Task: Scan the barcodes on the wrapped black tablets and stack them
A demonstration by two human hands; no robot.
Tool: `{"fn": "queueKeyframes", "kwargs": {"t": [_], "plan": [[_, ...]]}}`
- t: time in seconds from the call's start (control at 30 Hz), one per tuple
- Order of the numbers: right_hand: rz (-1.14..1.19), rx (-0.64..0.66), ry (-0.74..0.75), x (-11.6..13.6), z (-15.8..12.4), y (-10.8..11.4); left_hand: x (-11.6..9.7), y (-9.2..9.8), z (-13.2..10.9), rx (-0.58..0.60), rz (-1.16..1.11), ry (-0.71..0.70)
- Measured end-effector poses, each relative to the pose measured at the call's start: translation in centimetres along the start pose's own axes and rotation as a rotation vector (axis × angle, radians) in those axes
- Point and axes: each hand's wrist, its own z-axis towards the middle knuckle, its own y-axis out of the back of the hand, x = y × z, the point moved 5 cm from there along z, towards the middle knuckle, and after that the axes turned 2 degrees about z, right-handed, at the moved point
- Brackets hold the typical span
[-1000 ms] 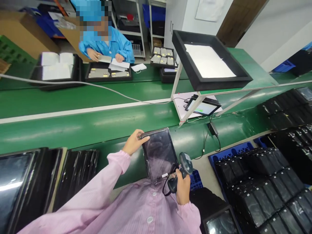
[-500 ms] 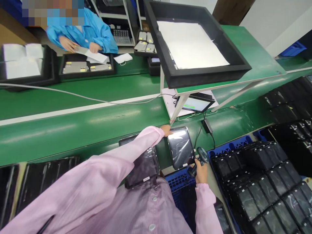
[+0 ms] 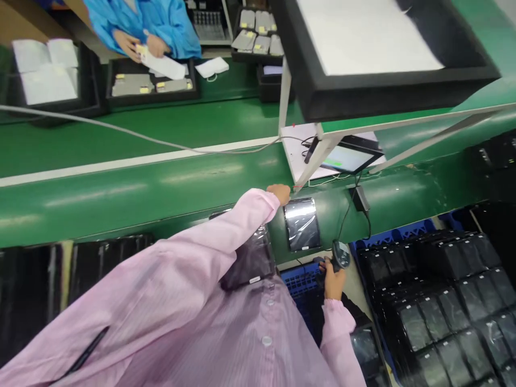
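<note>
My right hand (image 3: 334, 280) is wrapped round the handle of a dark barcode scanner (image 3: 341, 255), beside the bench's front edge. My left hand (image 3: 279, 193) is closed, its fingers curled down near the upper left corner of a tablet-like panel (image 3: 302, 228) in clear plastic. What lies inside those fingers, if anything, is hidden. That panel rests at the bench edge, left of the scanner. A second wrapped panel (image 3: 250, 258) with a small white label leans against my front, partly under my left forearm.
Blue crates (image 3: 387, 234) of wrapped black panels (image 3: 439, 317) stand at the right. A white-legged stand (image 3: 322, 156) bears a black tray (image 3: 387, 94); beneath it sit a lit screen (image 3: 349, 159) and a power adapter (image 3: 360, 199). Across the green bench (image 3: 181, 183), a co-worker in blue (image 3: 177, 27) handles papers.
The view has shifted, and the wrapped panel now lies flatter and farther from me. My left hand has moved off its corner. My right hand has drawn the scanner away from the panel.
</note>
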Motion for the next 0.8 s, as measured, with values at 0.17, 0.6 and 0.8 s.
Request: {"fn": "queueKeyframes", "kwargs": {"t": [0.17, 0.6, 0.8], "plan": [[-0.318, 0.221, 0.176, 4.3, -14.5, 0.7, 11.8, 5.1, -11.2, -0.09, 0.117, 0.032], [-0.533, 0.501, 0.268, 0.9, -26.9, -6.2, 19.1, 4.2, -17.1, -0.05, -0.021, 0.045], [-0.538, 0.488, 0.3, 1.0, -26.9, -6.3, 18.8, 4.7, -17.3, -0.041, -0.055, 0.092]]}}
